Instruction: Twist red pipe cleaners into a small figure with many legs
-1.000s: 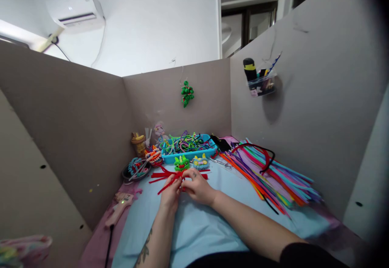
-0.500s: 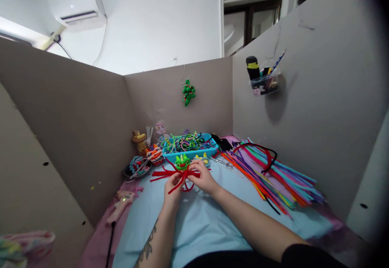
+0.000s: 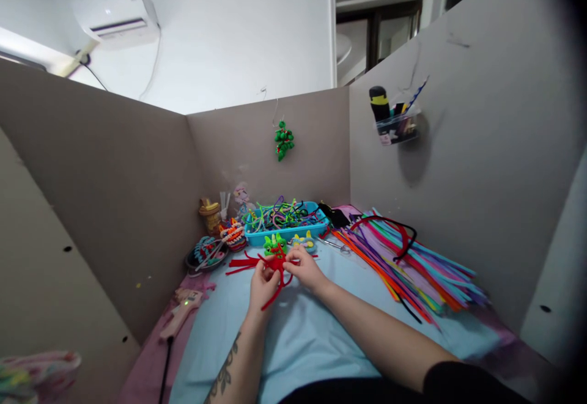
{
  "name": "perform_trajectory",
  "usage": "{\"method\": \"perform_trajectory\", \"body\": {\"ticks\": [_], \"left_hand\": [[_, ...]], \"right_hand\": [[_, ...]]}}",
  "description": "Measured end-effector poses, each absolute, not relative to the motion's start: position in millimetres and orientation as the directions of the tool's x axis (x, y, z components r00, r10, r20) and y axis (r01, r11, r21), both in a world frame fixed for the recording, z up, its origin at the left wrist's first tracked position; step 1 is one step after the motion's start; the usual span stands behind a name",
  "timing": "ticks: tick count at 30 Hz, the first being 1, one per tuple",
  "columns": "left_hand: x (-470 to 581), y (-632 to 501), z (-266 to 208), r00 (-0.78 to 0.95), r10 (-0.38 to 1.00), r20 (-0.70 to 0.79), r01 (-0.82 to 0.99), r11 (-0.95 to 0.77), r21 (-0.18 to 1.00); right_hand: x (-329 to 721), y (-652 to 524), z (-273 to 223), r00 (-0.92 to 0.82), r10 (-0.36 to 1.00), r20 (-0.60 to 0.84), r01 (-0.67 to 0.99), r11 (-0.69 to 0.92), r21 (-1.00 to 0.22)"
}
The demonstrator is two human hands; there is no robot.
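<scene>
Between my two hands is a cluster of red pipe cleaners (image 3: 277, 263), several strands spreading out from its middle. My left hand (image 3: 263, 286) pinches it from the left side, with one strand hanging down past the fingers. From the right, the fingertips of my right hand (image 3: 303, 269) are closed on the same cluster. Just behind it sits a green figure head (image 3: 274, 244) with horns; whether it is joined to the red strands I cannot tell. More red pipe cleaners (image 3: 242, 263) lie on the blue cloth to the left. A yellow and blue piece (image 3: 303, 241) rests behind my right hand.
A blue tray (image 3: 287, 233) of tangled pipe cleaners stands at the back. Colourful pipe cleaners (image 3: 403, 263) lie in a pile on the right, near scissors (image 3: 334, 244). On the left are a pink glue gun (image 3: 181, 313) and a dark bowl (image 3: 206, 259). Grey panels (image 3: 270, 178) enclose the table.
The red cluster has turned a little between my fingers, and its hanging strand now points lower. My left hand has shifted slightly right; my right hand stays nearly in place.
</scene>
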State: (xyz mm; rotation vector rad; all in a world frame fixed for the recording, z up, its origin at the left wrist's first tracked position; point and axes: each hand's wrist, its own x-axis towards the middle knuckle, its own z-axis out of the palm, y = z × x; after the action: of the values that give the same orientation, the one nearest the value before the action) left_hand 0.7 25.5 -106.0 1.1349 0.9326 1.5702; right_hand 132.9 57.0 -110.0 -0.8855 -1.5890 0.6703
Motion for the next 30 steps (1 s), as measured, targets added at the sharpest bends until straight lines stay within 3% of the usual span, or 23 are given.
{"method": "perform_trajectory", "body": {"ticks": [17,23,26,30], "left_hand": [[4,17,-102,-0.048,0.986,0.162,-0.241,-0.169,0.956],[-1,25,-104,-0.219,0.954,0.203,-0.256,-0.257,0.932],[-6,26,-104,-0.359,0.889,0.284,-0.148,-0.354,0.923],[-4,22,-102,-0.261,0.920,0.291,-0.042,-0.312,0.949]], "right_hand": [[137,70,-120,-0.126,0.920,0.371,0.121,0.385,-0.915],[134,66,-116,-0.092,0.928,0.362,0.062,0.368,-0.928],[135,69,-117,-0.072,0.940,0.333,0.001,0.333,-0.943],[135,70,-119,-0.087,0.943,0.322,-0.067,0.317,-0.946]]}}
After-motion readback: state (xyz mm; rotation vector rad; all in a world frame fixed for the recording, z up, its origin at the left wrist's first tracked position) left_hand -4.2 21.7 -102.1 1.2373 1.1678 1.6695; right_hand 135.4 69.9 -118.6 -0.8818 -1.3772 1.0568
